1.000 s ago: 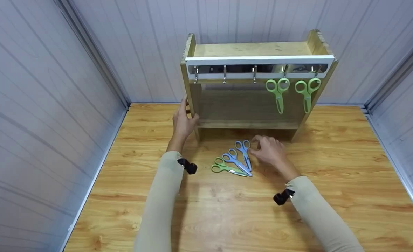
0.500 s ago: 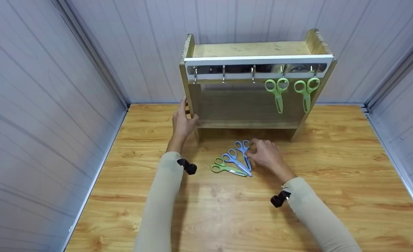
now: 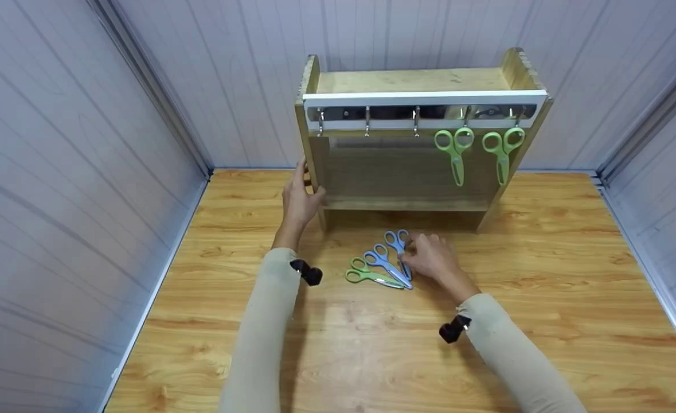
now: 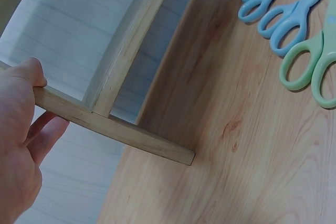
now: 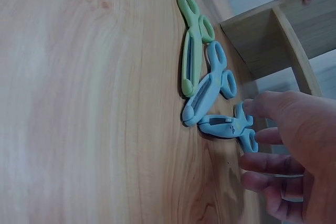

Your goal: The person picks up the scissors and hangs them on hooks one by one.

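Note:
My left hand grips the left side panel of a small wooden shelf; in the left wrist view, thumb and fingers lie on either side of the panel. The right hand is at the rightmost blue scissors, its thumb and index finger spread about the handles. These scissors lie flat on the wood-grain surface. Beside them are other blue scissors and green scissors, tips close together. Two green scissors hang by their loops from the shelf's right hooks.
A white rail with several metal hooks runs across the shelf's upper front; three hooks on the left carry nothing. Pale panel walls enclose the back and sides of the wood-grain surface.
My right hand has moved slightly left and toward me, its thumb coming over the rightmost blue scissors. The left hand and all the scissors have stayed in place.

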`<state>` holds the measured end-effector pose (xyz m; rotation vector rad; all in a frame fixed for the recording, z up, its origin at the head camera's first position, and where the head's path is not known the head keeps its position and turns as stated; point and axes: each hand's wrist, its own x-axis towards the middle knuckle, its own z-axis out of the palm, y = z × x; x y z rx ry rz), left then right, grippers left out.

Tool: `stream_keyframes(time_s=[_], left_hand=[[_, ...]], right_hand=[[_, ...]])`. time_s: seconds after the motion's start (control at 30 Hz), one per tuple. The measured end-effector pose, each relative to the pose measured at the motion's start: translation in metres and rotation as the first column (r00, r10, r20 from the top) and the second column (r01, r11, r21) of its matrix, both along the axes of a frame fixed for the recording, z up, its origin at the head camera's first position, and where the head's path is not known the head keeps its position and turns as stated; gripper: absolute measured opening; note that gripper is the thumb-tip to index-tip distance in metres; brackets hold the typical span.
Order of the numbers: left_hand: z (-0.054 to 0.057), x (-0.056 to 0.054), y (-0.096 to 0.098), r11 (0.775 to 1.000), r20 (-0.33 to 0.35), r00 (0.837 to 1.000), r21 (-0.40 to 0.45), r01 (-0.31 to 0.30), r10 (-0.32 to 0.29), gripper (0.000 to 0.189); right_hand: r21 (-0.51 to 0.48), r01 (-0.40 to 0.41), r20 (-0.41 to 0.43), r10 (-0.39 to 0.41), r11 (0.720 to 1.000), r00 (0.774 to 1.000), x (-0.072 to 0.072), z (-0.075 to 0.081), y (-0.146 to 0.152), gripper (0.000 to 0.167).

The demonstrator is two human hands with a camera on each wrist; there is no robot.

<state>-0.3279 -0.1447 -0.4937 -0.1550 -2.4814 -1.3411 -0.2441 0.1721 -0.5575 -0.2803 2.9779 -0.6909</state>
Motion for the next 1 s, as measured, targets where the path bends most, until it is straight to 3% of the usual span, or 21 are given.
stream_keyframes(time_s=[0.47,0.77,1.0], left_hand=[[0.0,-0.001,0.0,1.0,-0.02,1.0,0.028,0.008,-0.008,0.081],[0.001,0.0,0.0,1.0,-0.001,1.0,-0.003,-0.003,0.003,0.081],[0.0,0.0,-0.001,1.0,0.018,1.0,0.02,0.001,-0.002,0.082]], right_hand=[[0.049,0.006,0.023,-0.007,0.999,1.0,0.0,-0.009,-0.004,0.039],[0.07,0.011,0.032,-0.013,0.997,0.999,0.002,-0.012,-0.006,0.038],[0.038,-0.011,0.051,0.009,0.999,0.999,0.005,-0.011,-0.006,0.034]])
